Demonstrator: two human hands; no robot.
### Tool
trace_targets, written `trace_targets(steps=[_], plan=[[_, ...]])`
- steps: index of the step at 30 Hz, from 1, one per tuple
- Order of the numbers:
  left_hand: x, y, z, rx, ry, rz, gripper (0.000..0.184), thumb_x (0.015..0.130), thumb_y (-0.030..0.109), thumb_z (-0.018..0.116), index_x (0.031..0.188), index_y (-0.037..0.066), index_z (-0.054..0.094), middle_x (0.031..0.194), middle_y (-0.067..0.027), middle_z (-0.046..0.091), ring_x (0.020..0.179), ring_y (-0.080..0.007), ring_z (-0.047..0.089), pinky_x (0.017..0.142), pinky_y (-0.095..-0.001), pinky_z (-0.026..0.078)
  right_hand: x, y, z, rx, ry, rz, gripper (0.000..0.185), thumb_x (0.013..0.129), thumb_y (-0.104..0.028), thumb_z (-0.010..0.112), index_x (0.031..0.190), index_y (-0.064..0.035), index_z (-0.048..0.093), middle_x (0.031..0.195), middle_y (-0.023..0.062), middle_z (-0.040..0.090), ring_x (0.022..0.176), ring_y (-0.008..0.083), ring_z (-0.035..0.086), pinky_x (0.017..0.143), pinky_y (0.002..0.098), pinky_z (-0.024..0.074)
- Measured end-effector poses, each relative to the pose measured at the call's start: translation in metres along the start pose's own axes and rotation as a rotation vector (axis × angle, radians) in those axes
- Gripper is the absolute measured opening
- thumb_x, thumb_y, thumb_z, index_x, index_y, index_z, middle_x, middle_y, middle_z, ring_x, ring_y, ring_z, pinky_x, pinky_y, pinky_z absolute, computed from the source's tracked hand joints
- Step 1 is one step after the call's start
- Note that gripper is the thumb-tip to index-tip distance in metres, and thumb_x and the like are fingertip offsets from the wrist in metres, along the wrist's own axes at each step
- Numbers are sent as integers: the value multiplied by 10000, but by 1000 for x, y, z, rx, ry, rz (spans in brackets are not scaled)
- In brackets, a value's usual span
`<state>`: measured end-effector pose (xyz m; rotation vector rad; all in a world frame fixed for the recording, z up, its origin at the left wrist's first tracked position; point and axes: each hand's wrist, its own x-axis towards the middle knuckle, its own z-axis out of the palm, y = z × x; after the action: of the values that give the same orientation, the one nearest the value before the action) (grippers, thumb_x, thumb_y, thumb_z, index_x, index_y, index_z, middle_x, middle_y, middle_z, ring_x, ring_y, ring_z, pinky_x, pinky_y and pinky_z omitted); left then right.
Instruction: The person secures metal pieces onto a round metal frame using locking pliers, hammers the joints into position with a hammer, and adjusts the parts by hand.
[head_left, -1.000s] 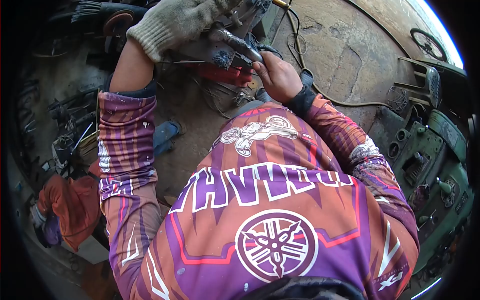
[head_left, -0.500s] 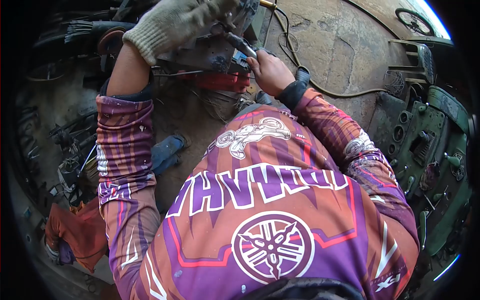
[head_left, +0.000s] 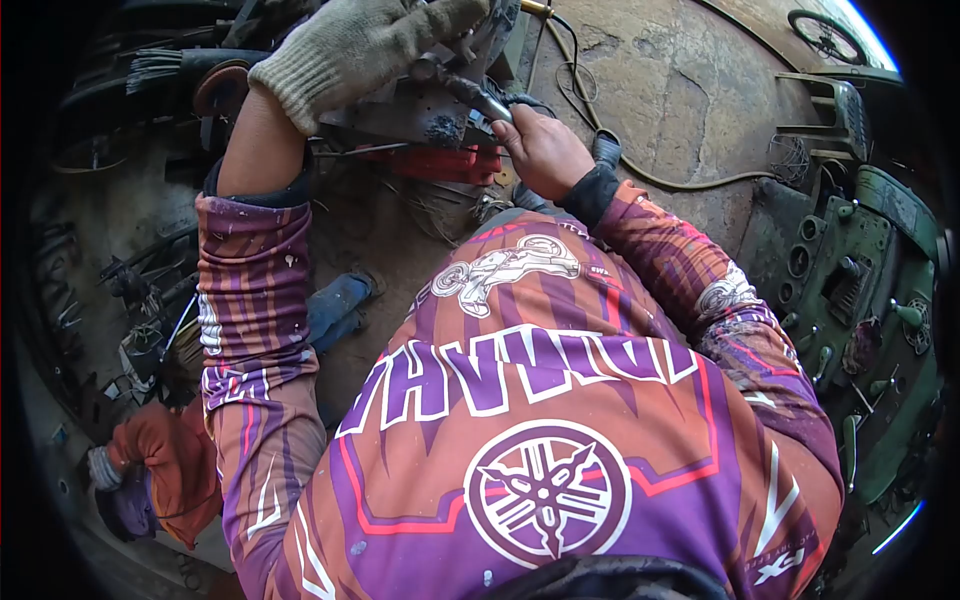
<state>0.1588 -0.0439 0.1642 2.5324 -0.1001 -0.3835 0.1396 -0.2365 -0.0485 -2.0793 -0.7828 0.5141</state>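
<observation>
My left hand [head_left: 350,60], in a knitted off-white work glove, reaches over a dark metal workpiece at the top of the view. Its fingers curl over a small metal part [head_left: 460,46], mostly hidden beneath them. My bare right hand [head_left: 545,150] wraps round the shiny metal handle of what looks like a hammer [head_left: 470,92]. The tool's dark rounded head is just below the gloved fingers, close to the workpiece. Under both hands is a dark, dirty metal work surface [head_left: 400,120].
A red box [head_left: 450,163] sits beneath the work surface. A hose [head_left: 690,185] curves over the concrete floor towards a chair [head_left: 845,115]. Green machinery with levers [head_left: 860,300] stands at right. Orange clothing [head_left: 165,460] and a grey-gloved hand [head_left: 103,468] show at lower left.
The tool's head has moved slightly left and down, and my right hand has shifted slightly with it. My left glove stays over the workpiece. The orange clothing at lower left has moved a little.
</observation>
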Motion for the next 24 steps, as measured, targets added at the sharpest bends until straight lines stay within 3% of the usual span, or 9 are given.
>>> trace_targets(steps=[3,6,8,10,13,15,19,24], plan=[[-4,4,1,-212,-43,-82,455,988,432,551,1032,-3,677,799,-53,676,684,-101,604,592,-262,492,-11,-6,3,30,67,-85,358,993,-374,479,924,-26,524,794,259,634,750,461,617,662,547,469],[-2,0,-2,-153,-64,-154,450,987,421,559,1026,-14,670,804,-48,669,702,-97,603,593,-250,492,1,7,7,12,58,-20,368,997,-374,472,901,-22,523,780,258,627,751,459,618,663,551,466],[-2,-3,1,-244,-39,-91,450,984,420,565,1025,-17,666,804,-40,664,708,-94,600,598,-242,492,1,7,-1,-8,-1,63,351,997,-358,479,909,-22,533,779,244,627,765,452,620,667,539,469],[-2,-3,4,-346,-26,-35,451,982,419,572,1025,-21,663,805,-33,659,715,-90,597,604,-234,492,-19,11,-9,30,-33,8,346,995,-358,484,920,-24,538,782,236,630,774,451,619,672,535,471],[-2,-14,5,-335,-32,-12,462,981,431,568,1073,-13,653,897,-44,659,812,-106,601,693,-249,486,-42,28,-14,49,-80,-62,340,996,-360,491,942,-28,542,781,228,621,783,452,611,672,519,463],[-1,-20,6,-344,-36,12,472,980,439,566,1105,-9,646,958,-52,659,876,-117,603,753,-258,482,-55,31,-16,200,61,95,342,1005,-356,484,942,-23,533,766,239,598,763,453,604,651,504,449],[-2,-39,12,-351,-30,81,498,978,455,561,1169,1,633,1080,-68,660,1005,-138,608,872,-278,473,-29,21,-35,263,266,-4,353,1015,-361,466,932,-21,518,740,233,575,736,455,590,620,475,442],[-5,-43,15,-377,-21,39,513,978,466,556,1193,5,627,1126,-71,659,1084,-156,609,942,-293,468,-2,29,-27,218,213,-180,391,1019,-405,436,952,-27,512,736,218,591,756,456,593,656,510,443]])
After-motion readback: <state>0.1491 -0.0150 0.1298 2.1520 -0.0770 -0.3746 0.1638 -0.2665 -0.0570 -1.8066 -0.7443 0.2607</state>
